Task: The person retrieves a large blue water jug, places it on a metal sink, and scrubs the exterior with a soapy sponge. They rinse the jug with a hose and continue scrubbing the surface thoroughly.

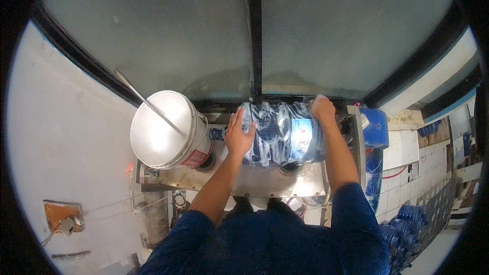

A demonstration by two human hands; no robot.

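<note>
A large blue water jug [282,135] lies on its side across a steel stand [265,183], its neck pointing left. My left hand [239,132] presses flat on the jug's shoulder near the neck. My right hand [322,108] grips the jug's far upper edge at its base end. Both forearms reach up from my dark blue sleeves.
A white bucket [165,130] with a long metal rod [147,103] across its lid stands at the left of the steel stand. Frosted glass panes [204,30] rise behind. Another blue jug [376,130] stands to the right, and several blue jugs [407,224] line the tiled floor.
</note>
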